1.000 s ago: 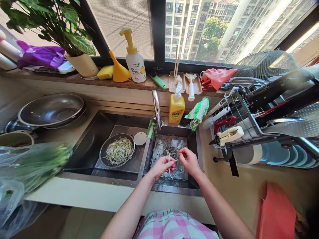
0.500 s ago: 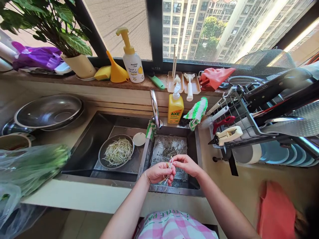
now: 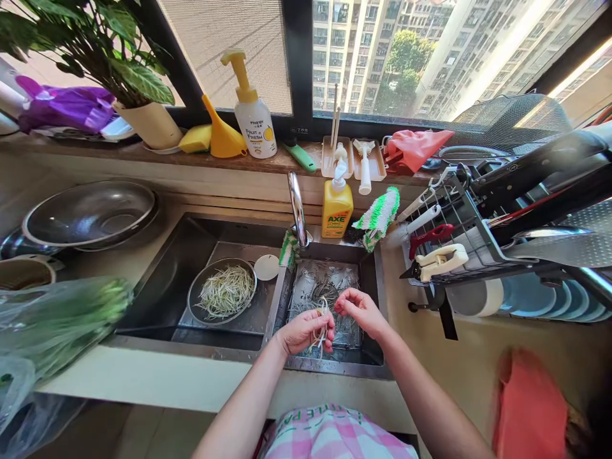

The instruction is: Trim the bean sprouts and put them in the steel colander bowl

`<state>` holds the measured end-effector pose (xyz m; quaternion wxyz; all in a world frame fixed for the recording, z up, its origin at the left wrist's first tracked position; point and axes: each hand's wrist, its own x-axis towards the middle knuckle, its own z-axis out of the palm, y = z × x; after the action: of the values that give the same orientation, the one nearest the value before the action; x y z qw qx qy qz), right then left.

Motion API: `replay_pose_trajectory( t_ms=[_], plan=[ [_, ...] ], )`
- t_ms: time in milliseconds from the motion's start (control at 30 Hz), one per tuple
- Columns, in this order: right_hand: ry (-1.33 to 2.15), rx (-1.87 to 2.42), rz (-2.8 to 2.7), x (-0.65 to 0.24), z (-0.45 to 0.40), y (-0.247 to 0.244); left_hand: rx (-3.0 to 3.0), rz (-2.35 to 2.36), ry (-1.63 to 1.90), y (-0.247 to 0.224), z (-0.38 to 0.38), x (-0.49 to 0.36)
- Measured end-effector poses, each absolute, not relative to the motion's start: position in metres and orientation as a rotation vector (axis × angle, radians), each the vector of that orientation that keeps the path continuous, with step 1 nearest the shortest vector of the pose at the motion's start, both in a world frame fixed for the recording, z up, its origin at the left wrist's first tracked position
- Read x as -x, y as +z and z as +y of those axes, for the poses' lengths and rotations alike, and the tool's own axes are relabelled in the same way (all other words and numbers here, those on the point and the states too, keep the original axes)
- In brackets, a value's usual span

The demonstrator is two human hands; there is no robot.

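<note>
My left hand point(image 3: 301, 333) is closed around a small bunch of bean sprouts point(image 3: 319, 346), whose pale ends stick out above and below the fingers. Just to its right, my right hand point(image 3: 364, 313) has thumb and fingertips pinched together; whatever is between them is too small to make out. Both hands hover over the right sink basin point(image 3: 374, 338), where thin scraps and sprout tails lie in a tray-like bottom. In the left basin point(image 3: 157, 287) stands a round metal bowl point(image 3: 193, 307) heaped with bean sprouts point(image 3: 228, 290), beside a small white round dish point(image 3: 266, 268).
A chrome faucet point(image 3: 297, 210) rises behind the basins, with a yellow AXE bottle point(image 3: 337, 210) beside it. Right stands a wire rack point(image 3: 478, 236) with knives and red scissors. Bagged greens point(image 3: 81, 319) and a large wok point(image 3: 95, 213) occupy the left counter.
My right hand has pulled away from the left hand toward the right, so a gap now shows between them. The left hand keeps its hold on the sprouts, nearly in place.
</note>
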<state>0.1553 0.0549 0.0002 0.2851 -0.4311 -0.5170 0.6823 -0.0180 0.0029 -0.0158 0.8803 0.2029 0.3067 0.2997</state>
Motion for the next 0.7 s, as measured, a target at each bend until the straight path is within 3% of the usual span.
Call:
replay_pose_trajectory(
  t_ms=[233,700],
  plan=[
    [1.813,1.12,-1.595,-0.1549,0.0547,0.0069,-0.412,0.613,0.582,-0.0141,0.0039,0.0174],
    [1.709,1.145,-1.419,-0.1608,0.0584,0.0055,-0.384,0.606,0.597,-0.0154,0.0016,0.0185]
  ],
)
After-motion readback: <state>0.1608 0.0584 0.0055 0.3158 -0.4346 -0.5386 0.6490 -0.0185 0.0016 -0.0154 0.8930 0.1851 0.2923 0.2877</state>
